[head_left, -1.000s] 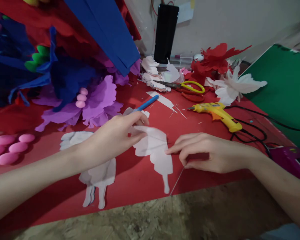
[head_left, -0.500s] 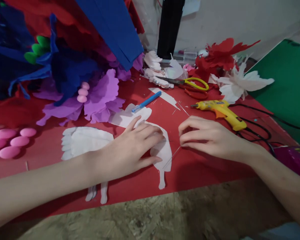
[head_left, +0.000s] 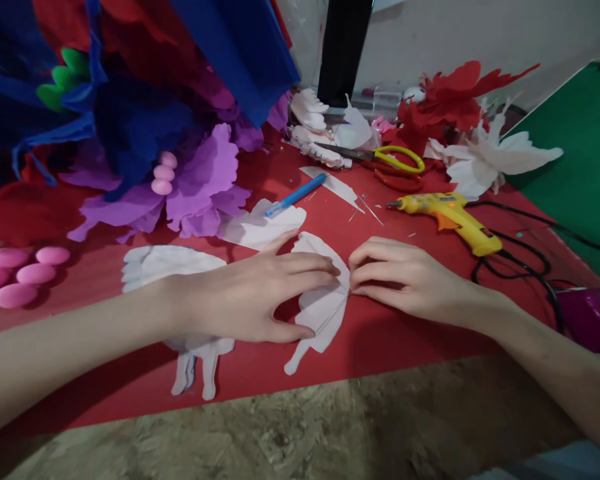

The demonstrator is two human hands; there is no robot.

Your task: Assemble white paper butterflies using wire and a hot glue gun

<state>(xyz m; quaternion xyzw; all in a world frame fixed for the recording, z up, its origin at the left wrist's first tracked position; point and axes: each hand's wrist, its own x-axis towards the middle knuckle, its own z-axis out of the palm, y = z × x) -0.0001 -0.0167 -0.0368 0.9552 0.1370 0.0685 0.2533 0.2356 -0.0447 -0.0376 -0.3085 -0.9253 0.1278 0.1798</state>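
A white wing-shaped cutout (head_left: 325, 250) with a scalloped edge and a tail lies on the red tabletop. Across it rests my left hand (head_left: 275, 287), fingers stretched out and spread, the thumb near the tail. At the cutout's right edge, my right hand (head_left: 405, 277) pinches a thin wire (head_left: 330, 319). This wire runs slantwise over the cutout toward my left thumb. Under and behind my left forearm is a stack of similar white cutouts (head_left: 200, 260), partly hidden. A blue pen (head_left: 296, 195) lies on another white piece (head_left: 260, 227) above my left hand.
A yellow glue gun (head_left: 453, 212) with a black cord lies at the right, below scissors (head_left: 397, 160) with yellow and red handles. Large purple petals (head_left: 205, 180) and pink oval pieces (head_left: 20, 273) are at left. A green board (head_left: 575, 147) leans at right. The table edge is near.
The white cutout has turned, its tail swinging left. My right hand has come left to the cutout's edge with the wire. The view has shifted slightly.
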